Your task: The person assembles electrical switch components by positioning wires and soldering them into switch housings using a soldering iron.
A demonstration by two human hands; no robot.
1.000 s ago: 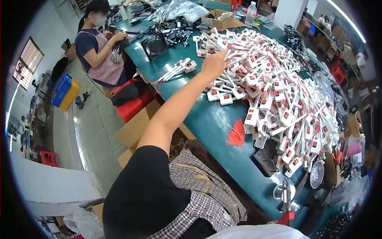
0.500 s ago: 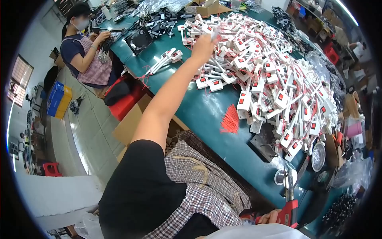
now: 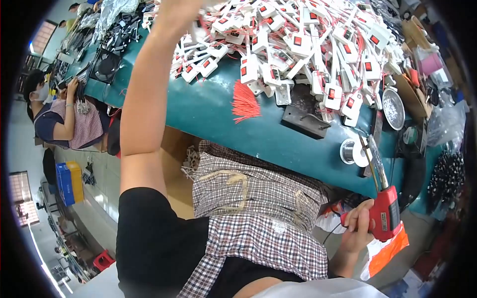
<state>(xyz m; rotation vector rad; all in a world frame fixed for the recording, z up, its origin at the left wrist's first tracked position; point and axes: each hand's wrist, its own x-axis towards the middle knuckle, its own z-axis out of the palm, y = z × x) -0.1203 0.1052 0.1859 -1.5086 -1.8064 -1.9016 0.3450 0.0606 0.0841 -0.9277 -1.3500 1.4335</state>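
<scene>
My right hand [image 3: 358,226] is wrapped round the handle of a red soldering gun [image 3: 387,218], whose metal tip points up toward the table edge. Close by the tip lies a spool of solder wire [image 3: 354,151]. My left arm stretches far across the table, and my left hand [image 3: 185,9] is at the top edge of the view, cut off and blurred, so its fingers are hidden. Below and right of it spreads a big heap of white switch boxes [image 3: 300,44] with red rockers and red wires. A bundle of short red wires [image 3: 245,102] lies before the heap.
A dark metal block [image 3: 305,121] sits at the heap's front, with a round metal dish [image 3: 393,109] to its right. A co-worker [image 3: 74,116] holds dark cables at the left. Black parts [image 3: 442,174] pile up at the right. Cloth [image 3: 248,188] covers my lap.
The view has turned, so the table sits higher. My left hand has gone from over the heap to the top edge. The soldering gun has come further into view, raised in my right hand.
</scene>
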